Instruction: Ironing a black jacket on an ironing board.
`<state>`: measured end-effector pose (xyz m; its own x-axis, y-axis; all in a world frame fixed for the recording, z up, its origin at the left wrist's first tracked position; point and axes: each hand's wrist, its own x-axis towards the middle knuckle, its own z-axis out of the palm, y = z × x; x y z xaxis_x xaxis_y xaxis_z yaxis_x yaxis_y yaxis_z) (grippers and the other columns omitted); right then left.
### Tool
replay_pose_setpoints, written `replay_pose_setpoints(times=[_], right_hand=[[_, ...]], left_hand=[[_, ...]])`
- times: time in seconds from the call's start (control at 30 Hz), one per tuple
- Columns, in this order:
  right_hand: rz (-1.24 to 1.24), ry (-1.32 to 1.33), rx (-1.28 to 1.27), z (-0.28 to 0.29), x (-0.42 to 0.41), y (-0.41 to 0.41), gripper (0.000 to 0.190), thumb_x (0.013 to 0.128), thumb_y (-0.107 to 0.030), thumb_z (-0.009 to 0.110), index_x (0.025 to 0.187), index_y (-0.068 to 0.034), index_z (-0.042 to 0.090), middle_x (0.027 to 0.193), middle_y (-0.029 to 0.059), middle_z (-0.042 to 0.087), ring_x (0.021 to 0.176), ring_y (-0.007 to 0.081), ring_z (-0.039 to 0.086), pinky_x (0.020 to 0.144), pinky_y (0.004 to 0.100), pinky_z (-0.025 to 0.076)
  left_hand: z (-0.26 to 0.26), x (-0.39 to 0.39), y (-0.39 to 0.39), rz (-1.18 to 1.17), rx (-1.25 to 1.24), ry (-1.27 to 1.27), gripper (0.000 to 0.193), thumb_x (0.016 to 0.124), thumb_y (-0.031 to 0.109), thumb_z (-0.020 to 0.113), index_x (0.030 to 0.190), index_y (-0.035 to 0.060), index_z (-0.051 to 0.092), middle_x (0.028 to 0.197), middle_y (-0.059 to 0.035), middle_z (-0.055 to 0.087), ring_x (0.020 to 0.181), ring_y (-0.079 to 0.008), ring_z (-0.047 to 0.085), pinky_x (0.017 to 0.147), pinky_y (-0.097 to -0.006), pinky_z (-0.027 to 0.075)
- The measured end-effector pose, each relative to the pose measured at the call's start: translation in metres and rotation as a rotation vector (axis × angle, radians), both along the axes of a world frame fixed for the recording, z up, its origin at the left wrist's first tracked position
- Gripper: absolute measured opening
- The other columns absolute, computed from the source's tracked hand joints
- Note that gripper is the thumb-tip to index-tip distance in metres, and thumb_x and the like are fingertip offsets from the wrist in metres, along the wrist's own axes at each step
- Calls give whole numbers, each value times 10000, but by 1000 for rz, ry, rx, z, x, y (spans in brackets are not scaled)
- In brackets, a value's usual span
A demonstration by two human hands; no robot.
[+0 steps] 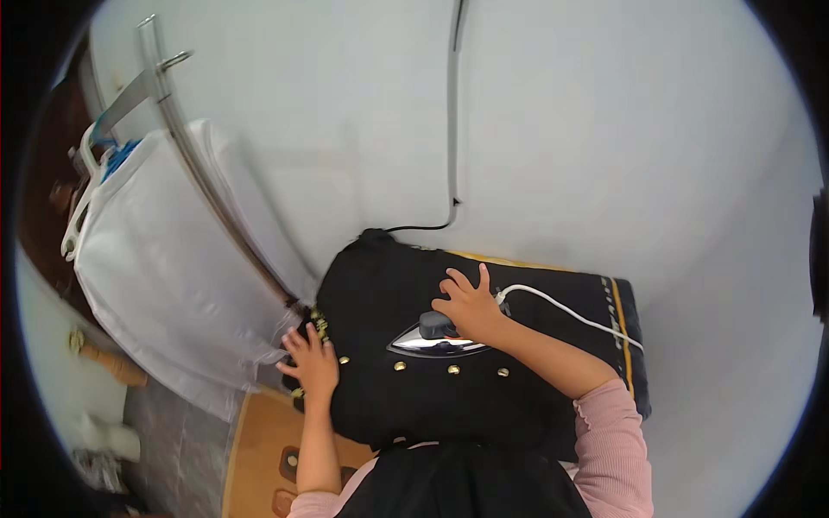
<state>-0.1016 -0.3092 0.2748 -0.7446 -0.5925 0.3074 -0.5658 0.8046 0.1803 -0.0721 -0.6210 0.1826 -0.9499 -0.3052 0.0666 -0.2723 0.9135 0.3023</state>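
Note:
A black garment (388, 298) with gold buttons is spread over a padded surface before me. On it sits an electric iron (414, 342) with a shiny metal body, dark handle and white cord (557, 301), its tip pointing left. My right hand (473, 311) lies over the iron's handle, fingers spread past its far side; whether it grips the handle is hidden. At the garment's left end, my left hand (314, 366) lies with fingers apart, beside gold trim (320, 324), holding nothing.
To the left, a metal rack pole (207, 188) rises beside a clear plastic garment cover (175, 259) on a white hanger (81, 207). A pale wall (583, 129) stands behind, with a cable conduit (452, 129) running down it. A patterned orange mat (259, 447) lies on the floor.

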Motion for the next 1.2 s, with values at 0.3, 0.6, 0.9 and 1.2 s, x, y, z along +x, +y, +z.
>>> replay_pose_setpoints(times=[0.3, 0.6, 0.9, 1.2], right_hand=[[-528, 156, 10, -2, 40, 153, 277, 727, -83, 634, 975, -207, 636, 1100, 63, 521, 1253, 290, 406, 993, 705, 177], [-460, 73, -187, 41, 78, 161, 374, 579, -13, 669, 902, -197, 633, 1073, 10, 506, 1244, 266, 406, 964, 710, 179], [-677, 199, -105, 77, 115, 212, 369, 563, 25, 655, 863, -188, 627, 1062, 9, 497, 1226, 274, 422, 969, 702, 199], [-796, 211, 3, 4, 96, 237, 254, 647, -59, 642, 878, -165, 630, 981, 26, 535, 1087, 251, 495, 966, 627, 351]], left_hand=[[14, 5, 0, -95, 108, 61, 578, 879, 105, 515, 1429, 212, 373, 1559, -129, 115, 1436, -366, 45, 1005, -729, 40], [56, -5, 69, -420, 78, 278, 536, 894, 137, 461, 1422, 163, 370, 1514, -145, 251, 1411, -358, 179, 1031, -686, 103], [35, -89, 132, -770, -121, 224, 598, 944, 459, 420, 1460, 183, 297, 1524, -120, 234, 1415, -323, 179, 1070, -653, 80], [20, -102, 132, -648, -77, 161, 687, 913, 551, 420, 1484, 209, 247, 1538, -123, 198, 1423, -357, 130, 1079, -645, 48]])
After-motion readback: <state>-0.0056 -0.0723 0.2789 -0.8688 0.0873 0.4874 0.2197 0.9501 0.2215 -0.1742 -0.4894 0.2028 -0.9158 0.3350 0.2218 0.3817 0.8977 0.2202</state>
